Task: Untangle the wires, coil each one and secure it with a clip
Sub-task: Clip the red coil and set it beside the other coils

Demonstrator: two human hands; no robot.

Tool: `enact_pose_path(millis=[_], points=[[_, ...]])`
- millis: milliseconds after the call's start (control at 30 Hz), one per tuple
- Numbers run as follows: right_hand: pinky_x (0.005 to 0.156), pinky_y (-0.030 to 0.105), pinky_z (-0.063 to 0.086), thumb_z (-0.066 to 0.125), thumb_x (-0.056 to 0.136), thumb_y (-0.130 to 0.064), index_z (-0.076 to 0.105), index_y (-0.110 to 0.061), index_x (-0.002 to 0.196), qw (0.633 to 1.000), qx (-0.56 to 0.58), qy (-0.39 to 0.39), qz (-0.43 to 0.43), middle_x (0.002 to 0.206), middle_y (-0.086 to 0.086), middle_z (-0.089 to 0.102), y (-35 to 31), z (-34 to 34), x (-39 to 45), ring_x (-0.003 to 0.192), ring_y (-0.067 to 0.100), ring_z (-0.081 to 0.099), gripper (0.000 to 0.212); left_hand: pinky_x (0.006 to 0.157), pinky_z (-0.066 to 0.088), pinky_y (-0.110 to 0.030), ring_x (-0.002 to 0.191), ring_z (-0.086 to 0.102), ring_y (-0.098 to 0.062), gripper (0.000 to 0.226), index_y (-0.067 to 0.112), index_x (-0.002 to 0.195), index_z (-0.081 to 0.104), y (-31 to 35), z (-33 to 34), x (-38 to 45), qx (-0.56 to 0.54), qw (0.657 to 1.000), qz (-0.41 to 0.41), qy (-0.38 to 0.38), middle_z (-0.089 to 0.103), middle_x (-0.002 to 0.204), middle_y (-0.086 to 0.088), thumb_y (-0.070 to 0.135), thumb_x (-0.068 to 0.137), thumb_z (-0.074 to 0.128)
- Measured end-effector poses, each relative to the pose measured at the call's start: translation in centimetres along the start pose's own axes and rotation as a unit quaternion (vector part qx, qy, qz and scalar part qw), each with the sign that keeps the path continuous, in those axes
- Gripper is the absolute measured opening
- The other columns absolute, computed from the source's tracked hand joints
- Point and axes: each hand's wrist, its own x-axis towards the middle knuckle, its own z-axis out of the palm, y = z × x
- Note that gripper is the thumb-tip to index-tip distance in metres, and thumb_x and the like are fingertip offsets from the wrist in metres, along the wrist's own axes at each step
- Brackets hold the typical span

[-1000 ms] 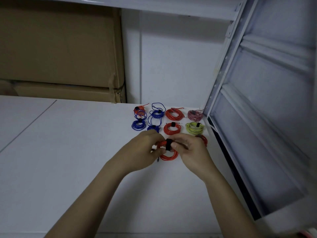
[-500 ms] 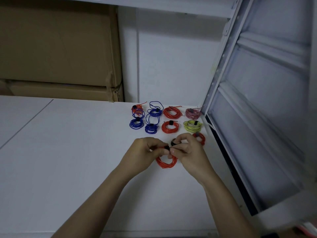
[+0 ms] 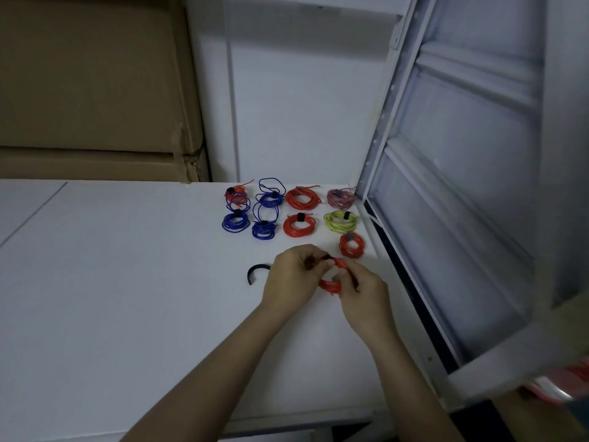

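Note:
A red wire coil (image 3: 331, 283) is held just above the white table (image 3: 127, 298) between both hands. My left hand (image 3: 291, 279) pinches its upper left side, where a black strap end (image 3: 310, 262) sticks out. My right hand (image 3: 363, 290) grips the coil's right side, and a black strap (image 3: 353, 280) runs down across its fingers. Beyond the hands lie several tied coils: blue ones (image 3: 235, 222), red ones (image 3: 299, 225), a yellow-green one (image 3: 339, 221), a pinkish one (image 3: 340, 198) and a small red one (image 3: 351, 245).
A loose curved black strap (image 3: 255, 272) lies on the table left of my left hand. A white metal rack frame (image 3: 446, 218) stands close on the right. Cardboard boxes (image 3: 95, 90) are stacked behind the table at the left.
Both hands have moved nearer and slightly right with the red coil, turning it more upright. A loose black strap now shows on the table to the left. The view has shifted.

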Motion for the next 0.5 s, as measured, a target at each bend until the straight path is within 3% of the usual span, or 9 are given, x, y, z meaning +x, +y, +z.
enact_pose_path(millis=[67, 200, 300, 500], points=[[0.067, 0.002, 0.041, 0.045, 0.099, -0.009, 0.064, -0.012, 0.122, 0.999, -0.031, 0.012, 0.002, 0.100, 0.005, 0.068, 0.7, -1.1, 0.9, 0.086, 0.008, 0.057, 0.030, 0.077, 0.054, -0.033, 0.083, 0.063, -0.010, 0.016, 0.021, 0.098, 0.072, -0.1, 1.0, 0.8, 0.035, 0.998, -0.002, -0.043, 0.071, 0.091, 0.006, 0.031, 0.090, 0.064], [0.072, 0.021, 0.039, 0.049, 0.097, -0.008, 0.068, -0.009, 0.115, 0.994, -0.110, 0.002, 0.003, 0.103, 0.012, 0.063, 3.0, -2.1, 3.4, 0.090, 0.020, 0.058, 0.026, 0.074, 0.043, -0.029, 0.097, 0.059, -0.022, 0.023, 0.024, 0.108, 0.072, -0.5, 2.7, 2.7, 0.153, 0.985, 0.034, -0.077, 0.069, 0.102, 0.002, 0.034, 0.091, 0.059], [0.072, 0.029, 0.044, 0.053, 0.095, -0.012, 0.070, -0.005, 0.109, 0.981, -0.191, -0.009, 0.019, 0.106, 0.017, 0.054, 4.6, -1.9, 4.5, 0.091, 0.031, 0.058, 0.022, 0.083, 0.040, -0.033, 0.106, 0.050, -0.027, 0.028, 0.022, 0.115, 0.068, -1.2, 3.3, 3.5, 0.215, 0.974, 0.037, -0.065, 0.062, 0.109, -0.004, 0.034, 0.092, 0.059], [0.082, 0.034, 0.046, 0.060, 0.092, -0.033, 0.065, -0.008, 0.119, 0.983, -0.175, 0.046, 0.026, 0.117, 0.016, 0.058, 5.1, -1.8, 3.8, 0.110, 0.032, 0.053, 0.037, 0.084, 0.051, -0.041, 0.099, 0.060, -0.026, 0.023, 0.018, 0.110, 0.070, -2.9, 2.0, 4.0, 0.221, 0.973, 0.040, -0.046, 0.067, 0.107, -0.006, 0.027, 0.091, 0.061]])
